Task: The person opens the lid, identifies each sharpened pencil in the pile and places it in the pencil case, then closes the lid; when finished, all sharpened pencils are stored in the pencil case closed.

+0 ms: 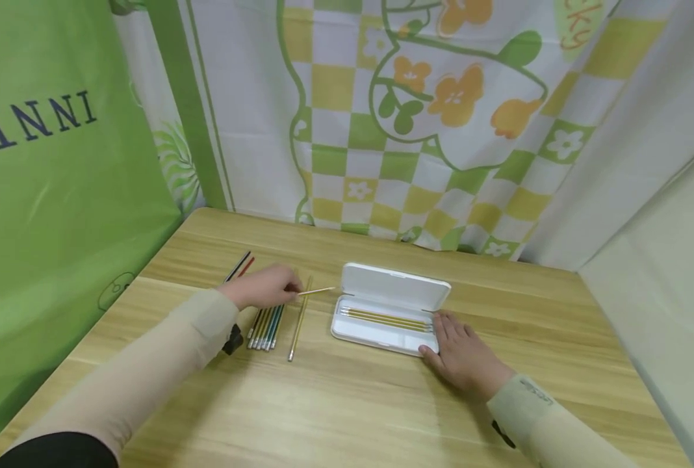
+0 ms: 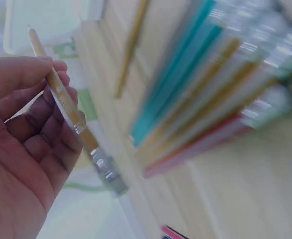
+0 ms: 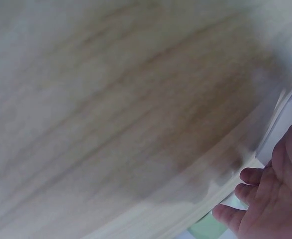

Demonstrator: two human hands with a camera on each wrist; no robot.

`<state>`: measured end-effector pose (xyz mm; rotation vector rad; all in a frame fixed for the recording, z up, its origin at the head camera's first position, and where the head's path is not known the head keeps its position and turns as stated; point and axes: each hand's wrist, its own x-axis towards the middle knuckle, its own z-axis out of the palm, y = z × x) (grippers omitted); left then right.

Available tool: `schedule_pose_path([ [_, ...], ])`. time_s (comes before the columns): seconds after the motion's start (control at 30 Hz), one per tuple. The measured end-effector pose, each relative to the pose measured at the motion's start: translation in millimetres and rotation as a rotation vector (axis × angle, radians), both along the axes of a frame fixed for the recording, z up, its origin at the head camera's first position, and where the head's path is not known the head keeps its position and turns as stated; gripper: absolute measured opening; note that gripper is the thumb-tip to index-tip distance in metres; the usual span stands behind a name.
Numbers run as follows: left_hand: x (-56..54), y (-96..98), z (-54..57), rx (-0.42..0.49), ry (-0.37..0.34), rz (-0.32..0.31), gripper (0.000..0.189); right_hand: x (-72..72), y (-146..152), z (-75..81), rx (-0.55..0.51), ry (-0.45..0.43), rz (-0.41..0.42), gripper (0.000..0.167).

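Observation:
Between thumb and fingertips, my left hand (image 1: 268, 286) pinches a yellow pencil (image 2: 68, 103) with a metal-banded eraser end. Its tip points right, toward an open white pencil case (image 1: 376, 341) in the head view. Inside the case lie several yellow pencils (image 1: 388, 319) side by side. My right hand (image 1: 464, 354) rests against the case's right end, fingers fairly straight and thumb at the front corner. Below my left hand lies a row of pencils (image 1: 265, 331), green, yellow and darker. A single yellow pencil (image 1: 297, 328) lies between that row and the case.
A dark pencil (image 1: 237, 266) and a red pencil (image 1: 245, 266) lie beyond the left wrist. The case's lid (image 1: 396, 286) stands raised at the back. A patterned curtain (image 1: 347, 130) hangs behind the wooden table (image 1: 335, 409), and a green cloth (image 1: 72, 214) hangs at the left.

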<state>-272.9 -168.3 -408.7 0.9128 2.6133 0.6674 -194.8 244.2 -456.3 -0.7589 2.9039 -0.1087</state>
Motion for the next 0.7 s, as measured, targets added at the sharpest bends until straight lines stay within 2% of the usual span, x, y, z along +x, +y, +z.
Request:
schedule_pose_path([
  [0.2, -8.2, 28.6, 15.7, 0.066, -0.078, 0.015, 0.012, 1.8, -1.4, 3.1, 0.024, 0.007, -0.006, 0.076],
  [0.33, -13.8, 52.0, 20.7, 0.051, -0.078, -0.031, 0.014, 2.2, -1.2, 2.6, 0.003, 0.012, 0.000, 0.077],
  [0.5, -17.9, 85.6, 13.3, 0.059, -0.079, -0.089, 0.011, 0.5, 2.1, -2.8, -0.028, 0.032, 0.018, 0.079],
  [0.7, -23.2, 119.9, -5.0, 0.046, -0.055, -0.119, 0.007, -0.2, 1.7, -1.2, -0.006, 0.020, 0.013, 0.076],
])
